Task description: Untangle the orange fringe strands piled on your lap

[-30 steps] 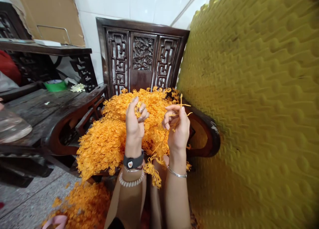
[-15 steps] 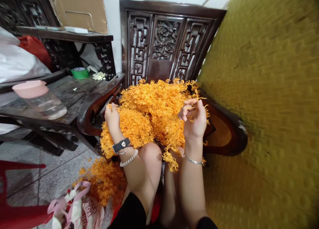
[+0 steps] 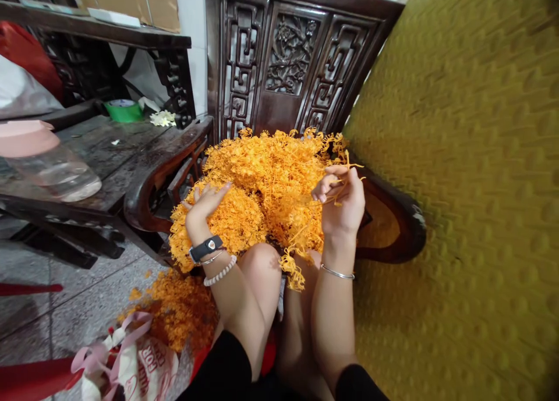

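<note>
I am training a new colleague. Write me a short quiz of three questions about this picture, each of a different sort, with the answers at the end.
1. Multiple choice: what does the right hand pinch?
A) a roll of green tape
B) thin orange strands
C) a pink lid

2. True or false: the left hand lies open, fingers spread, on the orange pile.

3. Fill in the missing word: the pile lies on the seat of a dark carved wooden piece, which is a ____.

Key: 1 B; 2 true; 3 chair.
</note>
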{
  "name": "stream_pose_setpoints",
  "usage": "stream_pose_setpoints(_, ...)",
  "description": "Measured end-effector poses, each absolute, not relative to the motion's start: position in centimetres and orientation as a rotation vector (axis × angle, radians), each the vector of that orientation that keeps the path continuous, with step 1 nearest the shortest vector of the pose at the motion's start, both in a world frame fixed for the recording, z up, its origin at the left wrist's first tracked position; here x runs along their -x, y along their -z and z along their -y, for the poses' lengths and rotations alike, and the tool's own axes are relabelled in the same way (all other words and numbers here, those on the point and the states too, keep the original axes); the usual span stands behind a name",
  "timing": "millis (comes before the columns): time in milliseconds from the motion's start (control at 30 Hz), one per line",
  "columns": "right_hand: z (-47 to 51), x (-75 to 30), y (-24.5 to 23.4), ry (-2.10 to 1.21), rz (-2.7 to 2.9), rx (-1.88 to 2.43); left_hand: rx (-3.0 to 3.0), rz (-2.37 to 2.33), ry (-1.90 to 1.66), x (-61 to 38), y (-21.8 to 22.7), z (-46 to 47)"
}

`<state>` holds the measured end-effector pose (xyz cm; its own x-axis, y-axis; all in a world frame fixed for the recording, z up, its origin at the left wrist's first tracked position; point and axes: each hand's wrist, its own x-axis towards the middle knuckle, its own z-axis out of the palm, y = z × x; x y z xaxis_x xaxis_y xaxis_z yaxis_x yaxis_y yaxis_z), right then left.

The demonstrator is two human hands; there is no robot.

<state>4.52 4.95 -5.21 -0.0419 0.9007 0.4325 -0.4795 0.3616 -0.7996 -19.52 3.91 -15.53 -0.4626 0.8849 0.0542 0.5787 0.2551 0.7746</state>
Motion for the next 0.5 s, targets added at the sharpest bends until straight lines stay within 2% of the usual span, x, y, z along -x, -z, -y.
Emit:
stream_pose_setpoints(133,-5.5,-5.4,5.3,-1.227,1.046,0.476,-1.204,-2.138,-0.986,19.4,14.8,-3.7)
stream_pose_setpoints(500,-5.5,-7.2,5.0,-1.239,0.936,0.345,-1.306,-2.23,-1.098,18.9,13.1,-1.7)
